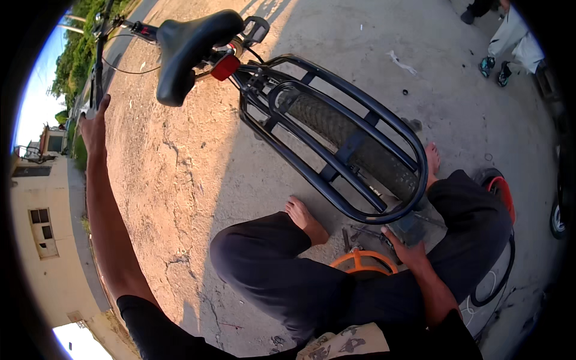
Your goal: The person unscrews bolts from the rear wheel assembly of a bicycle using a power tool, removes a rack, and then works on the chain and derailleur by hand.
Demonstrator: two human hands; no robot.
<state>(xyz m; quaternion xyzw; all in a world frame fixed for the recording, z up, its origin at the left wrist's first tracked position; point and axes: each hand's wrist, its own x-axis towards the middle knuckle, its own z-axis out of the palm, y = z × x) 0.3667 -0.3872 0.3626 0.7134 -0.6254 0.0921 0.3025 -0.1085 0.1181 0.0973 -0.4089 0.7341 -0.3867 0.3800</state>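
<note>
A black bicycle stands before me, its saddle (195, 51) at the upper left and a long tubular rear rack (318, 165) reaching toward my legs. Under the rack is the knobby rear tyre (324, 120). My left hand (95, 127) is closed on the handlebar (99, 72) at the far left, with the arm stretched out. My right hand (411, 251) is low between my knees, beside a dark greenish box-like thing (409, 229) behind the rack. One digit stretches along its left side; the other fingers are mostly hidden. Dark metal tools or parts (369, 233) lie just left of that hand.
An orange ring-shaped frame (360, 259) lies below the right hand. A red curved thing (503, 198), a black hose (504, 276) and white cord are at my right. Another person's legs (510, 45) show at the upper right. My bare feet (305, 219) flank the rear wheel.
</note>
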